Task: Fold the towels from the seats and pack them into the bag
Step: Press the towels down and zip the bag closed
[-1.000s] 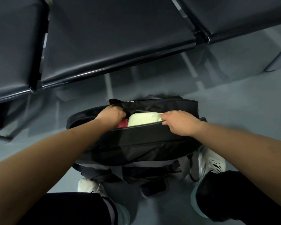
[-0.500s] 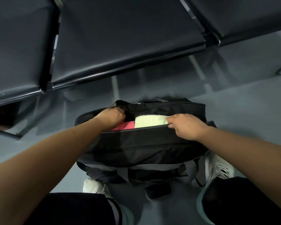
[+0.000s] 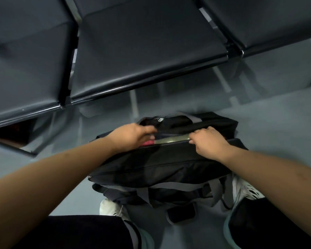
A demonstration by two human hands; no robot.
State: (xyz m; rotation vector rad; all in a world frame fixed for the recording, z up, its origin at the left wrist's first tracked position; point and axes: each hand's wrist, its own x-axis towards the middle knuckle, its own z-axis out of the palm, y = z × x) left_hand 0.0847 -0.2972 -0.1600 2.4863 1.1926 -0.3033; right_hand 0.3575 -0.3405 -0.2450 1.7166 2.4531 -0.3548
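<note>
Grey floor (image 3: 276, 114), row of dark padded seats (image 3: 142, 51) across the top of the view, no towels visible on the seat parts in frame. Black bag (image 3: 160, 164) sits on the floor between the person's two shoes (image 3: 109, 207), probably parked there so the feet brace it while both hands work the top.

Hands are apart, one at each end of the narrow opening. Right hand (image 3: 207, 141) has its fingers curled over the near lip, clamped on the fabric; it looks like the anchor that holds that edge taut. Left hand (image 3: 131, 136) is at the left end with its fingers on the far lip. It is motion-blurred, so the exact grip is hard to read, but it looks like a pinch on the flap or a zip pull there.

Inside the slot sit a pink towel (image 3: 148, 142), partly under the left hand, and a pale towel (image 3: 171, 140) just beside it. Both lie flat and low, below the lips.

Judgement: packing looks done or nearly so, and the two lips drawn close suggest closing the bag. Risk – towel fabric caught between the edges. Grey strap (image 3: 180, 186) hangs loose on the near side.
</note>
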